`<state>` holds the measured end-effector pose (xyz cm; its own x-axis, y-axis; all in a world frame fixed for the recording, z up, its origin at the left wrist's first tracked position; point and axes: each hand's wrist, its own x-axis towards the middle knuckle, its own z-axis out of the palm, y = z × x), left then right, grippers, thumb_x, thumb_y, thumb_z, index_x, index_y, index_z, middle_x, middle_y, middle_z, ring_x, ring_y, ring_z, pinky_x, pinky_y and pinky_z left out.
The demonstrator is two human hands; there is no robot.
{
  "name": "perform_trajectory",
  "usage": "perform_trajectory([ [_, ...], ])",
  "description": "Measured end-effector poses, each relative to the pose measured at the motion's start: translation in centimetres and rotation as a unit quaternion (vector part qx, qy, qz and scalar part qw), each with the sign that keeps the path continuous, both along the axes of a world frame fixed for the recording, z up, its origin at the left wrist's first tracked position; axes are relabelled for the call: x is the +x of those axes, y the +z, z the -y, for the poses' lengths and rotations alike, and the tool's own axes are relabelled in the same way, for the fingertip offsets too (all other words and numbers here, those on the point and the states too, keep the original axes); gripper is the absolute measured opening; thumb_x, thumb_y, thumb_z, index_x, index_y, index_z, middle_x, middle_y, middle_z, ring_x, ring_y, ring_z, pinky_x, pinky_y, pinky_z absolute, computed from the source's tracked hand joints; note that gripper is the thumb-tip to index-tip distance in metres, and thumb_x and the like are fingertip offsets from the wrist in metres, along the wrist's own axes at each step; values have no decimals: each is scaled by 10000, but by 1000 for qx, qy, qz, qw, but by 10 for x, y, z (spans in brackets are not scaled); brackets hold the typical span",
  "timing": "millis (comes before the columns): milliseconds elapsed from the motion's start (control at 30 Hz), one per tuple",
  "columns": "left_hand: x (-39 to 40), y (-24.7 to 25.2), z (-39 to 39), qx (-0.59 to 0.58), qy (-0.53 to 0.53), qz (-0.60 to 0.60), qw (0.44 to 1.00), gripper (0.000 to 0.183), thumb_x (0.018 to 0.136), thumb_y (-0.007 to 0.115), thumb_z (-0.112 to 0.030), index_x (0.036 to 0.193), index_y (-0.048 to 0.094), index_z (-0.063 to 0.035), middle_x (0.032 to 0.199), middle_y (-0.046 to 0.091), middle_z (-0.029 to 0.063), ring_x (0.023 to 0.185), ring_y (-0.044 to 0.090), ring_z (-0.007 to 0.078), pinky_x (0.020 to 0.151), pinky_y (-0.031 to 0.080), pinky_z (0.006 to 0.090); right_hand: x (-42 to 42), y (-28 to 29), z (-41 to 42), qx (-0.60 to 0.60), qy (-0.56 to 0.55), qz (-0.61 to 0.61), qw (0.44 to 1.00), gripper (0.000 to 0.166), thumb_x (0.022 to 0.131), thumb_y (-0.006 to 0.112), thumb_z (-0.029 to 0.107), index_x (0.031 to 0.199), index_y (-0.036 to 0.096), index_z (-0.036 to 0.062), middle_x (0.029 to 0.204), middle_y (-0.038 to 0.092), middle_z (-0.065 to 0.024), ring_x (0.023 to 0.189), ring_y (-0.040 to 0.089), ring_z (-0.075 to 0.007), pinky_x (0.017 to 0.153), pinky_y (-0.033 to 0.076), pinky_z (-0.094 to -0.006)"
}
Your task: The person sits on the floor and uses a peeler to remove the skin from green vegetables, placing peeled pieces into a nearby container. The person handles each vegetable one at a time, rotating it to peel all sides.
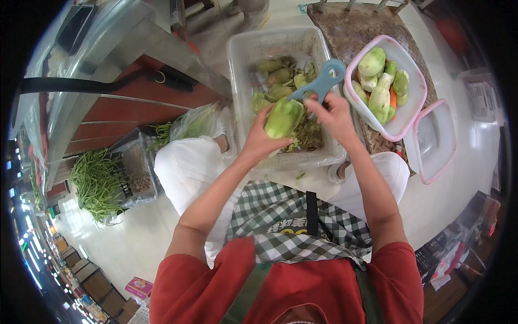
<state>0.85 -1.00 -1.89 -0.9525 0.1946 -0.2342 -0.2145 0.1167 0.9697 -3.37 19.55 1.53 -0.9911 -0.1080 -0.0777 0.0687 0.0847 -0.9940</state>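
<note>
My left hand [264, 139] holds a light green vegetable [284, 117], its skin partly peeled, over a white plastic crate [238, 52]. My right hand [332, 115] grips a blue peeler [317, 83], whose head end is close to the top of the vegetable. Inside the crate lie several darker green vegetables [279, 77] and a heap of peelings [309, 135]. To the right, a white basin with a pink rim [421, 95] holds several pale green peeled vegetables [379, 99] and some orange pieces [393, 101], probably carrot.
The basin rests on a worn brown board [340, 24]; another pink-rimmed container [435, 141] leans beside it. Long green beans [97, 182] spill over a lined crate [141, 170] at left, near a plastic bag of greens [198, 121]. A metal counter [174, 52] stands at upper left.
</note>
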Motion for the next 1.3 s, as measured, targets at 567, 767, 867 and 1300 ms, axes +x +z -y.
perform_trajectory([
  [567,4,-7,-3,-214,-10,7,977,868,566,789,-267,1281,420,62,1107,596,244,1048,587,351,899,460,393,8,-10,10,153,78,-78,982,237,838,687,200,881,635,-27,650,576,-63,576,491,-123,546,416,-296],
  [767,5,-9,-5,-25,15,26,999,731,732,742,-317,1306,415,-5,1136,601,165,962,623,278,825,509,372,-23,-14,-25,239,-90,-50,966,228,833,679,182,864,642,-41,587,562,-101,515,483,-145,511,405,-315],
  [867,0,-1,-6,183,82,215,956,556,882,612,-363,1297,446,-33,1141,598,109,961,611,200,791,519,329,-19,-13,-25,99,-59,14,993,230,857,674,204,893,653,-22,651,601,-29,547,489,-84,511,408,-267],
  [1300,-12,-16,3,233,187,206,932,469,945,476,-466,1238,497,-100,986,636,67,713,640,198,577,528,328,-8,-9,-24,245,12,-103,964,208,808,699,160,840,656,-40,667,591,-175,552,550,-220,523,423,-318],
])
